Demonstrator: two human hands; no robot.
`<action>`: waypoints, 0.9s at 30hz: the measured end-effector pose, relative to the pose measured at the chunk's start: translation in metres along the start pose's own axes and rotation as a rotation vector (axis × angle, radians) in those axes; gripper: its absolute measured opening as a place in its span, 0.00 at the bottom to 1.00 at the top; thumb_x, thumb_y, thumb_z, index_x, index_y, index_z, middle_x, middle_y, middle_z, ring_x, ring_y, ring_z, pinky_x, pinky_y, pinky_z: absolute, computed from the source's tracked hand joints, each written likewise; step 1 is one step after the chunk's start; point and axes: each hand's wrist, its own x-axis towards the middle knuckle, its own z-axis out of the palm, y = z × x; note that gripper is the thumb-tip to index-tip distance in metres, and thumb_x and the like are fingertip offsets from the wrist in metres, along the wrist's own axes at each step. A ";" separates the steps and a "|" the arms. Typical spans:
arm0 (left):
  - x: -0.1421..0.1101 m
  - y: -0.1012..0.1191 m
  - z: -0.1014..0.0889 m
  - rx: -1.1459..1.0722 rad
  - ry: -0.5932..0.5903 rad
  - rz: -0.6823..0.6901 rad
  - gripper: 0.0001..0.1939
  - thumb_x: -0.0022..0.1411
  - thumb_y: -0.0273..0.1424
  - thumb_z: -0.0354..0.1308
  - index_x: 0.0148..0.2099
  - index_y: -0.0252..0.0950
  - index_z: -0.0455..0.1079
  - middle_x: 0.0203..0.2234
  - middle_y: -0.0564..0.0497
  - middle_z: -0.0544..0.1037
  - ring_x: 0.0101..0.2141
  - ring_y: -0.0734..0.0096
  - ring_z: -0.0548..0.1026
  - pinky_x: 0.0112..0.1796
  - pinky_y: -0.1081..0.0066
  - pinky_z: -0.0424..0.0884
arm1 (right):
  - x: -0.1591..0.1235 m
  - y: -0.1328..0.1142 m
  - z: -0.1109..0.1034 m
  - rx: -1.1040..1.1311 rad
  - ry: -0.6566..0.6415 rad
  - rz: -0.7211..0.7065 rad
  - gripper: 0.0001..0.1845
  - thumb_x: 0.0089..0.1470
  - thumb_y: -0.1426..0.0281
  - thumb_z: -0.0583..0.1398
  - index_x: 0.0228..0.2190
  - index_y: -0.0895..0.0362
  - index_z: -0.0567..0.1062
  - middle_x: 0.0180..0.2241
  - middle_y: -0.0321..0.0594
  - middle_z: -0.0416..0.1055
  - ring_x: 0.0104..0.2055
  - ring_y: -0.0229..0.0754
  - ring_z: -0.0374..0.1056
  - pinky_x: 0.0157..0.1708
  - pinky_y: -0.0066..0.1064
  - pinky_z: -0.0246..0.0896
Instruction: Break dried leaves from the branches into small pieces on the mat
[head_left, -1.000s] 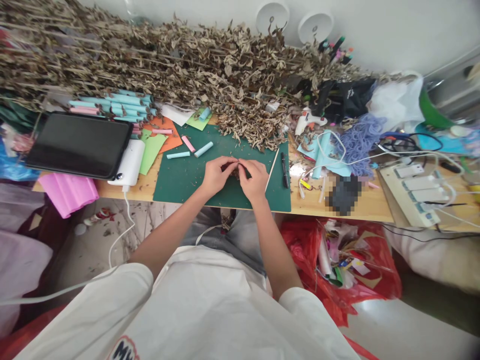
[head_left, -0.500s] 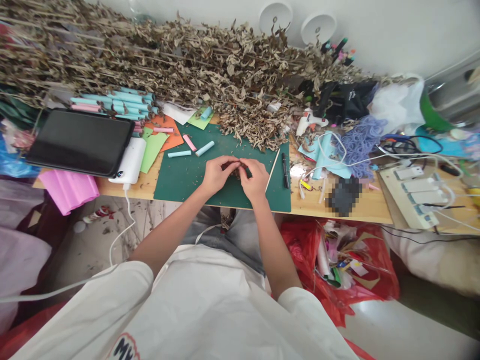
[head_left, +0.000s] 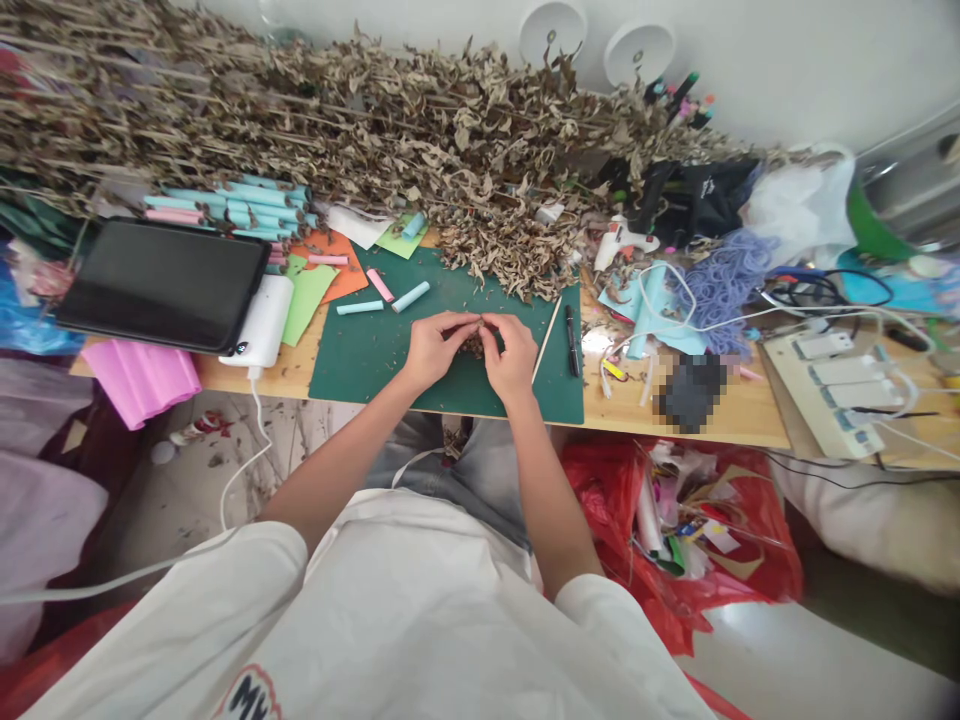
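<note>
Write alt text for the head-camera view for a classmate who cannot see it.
Left hand and right hand, fingers close together, over brown dried bits on a green mat. Small rolls lie nearby; a heap of dried plants stretches behind.

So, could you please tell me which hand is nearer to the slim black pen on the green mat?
Right. The right hand is left of the slim black pen, across a thin pale stick; the left hand is farther left, beyond the right hand.
</note>
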 end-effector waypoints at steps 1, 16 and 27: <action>0.000 0.000 0.000 0.002 0.000 -0.001 0.10 0.61 0.34 0.62 0.43 0.37 0.80 0.38 0.46 0.83 0.38 0.66 0.80 0.44 0.65 0.76 | 0.000 0.000 0.000 -0.004 -0.001 0.004 0.11 0.65 0.64 0.54 0.41 0.53 0.75 0.40 0.43 0.77 0.44 0.44 0.72 0.46 0.38 0.63; 0.001 -0.002 0.001 0.084 -0.016 -0.018 0.09 0.62 0.35 0.61 0.38 0.37 0.79 0.34 0.49 0.82 0.32 0.70 0.78 0.37 0.70 0.74 | -0.001 -0.002 0.000 -0.036 0.003 -0.004 0.08 0.64 0.67 0.54 0.35 0.53 0.73 0.35 0.39 0.75 0.40 0.43 0.69 0.46 0.36 0.59; -0.001 0.006 0.001 0.057 -0.073 -0.004 0.08 0.63 0.33 0.59 0.38 0.35 0.77 0.31 0.50 0.80 0.29 0.72 0.76 0.34 0.72 0.73 | -0.002 0.001 0.001 -0.077 0.072 0.003 0.08 0.62 0.68 0.54 0.33 0.54 0.72 0.33 0.40 0.74 0.38 0.43 0.69 0.43 0.37 0.61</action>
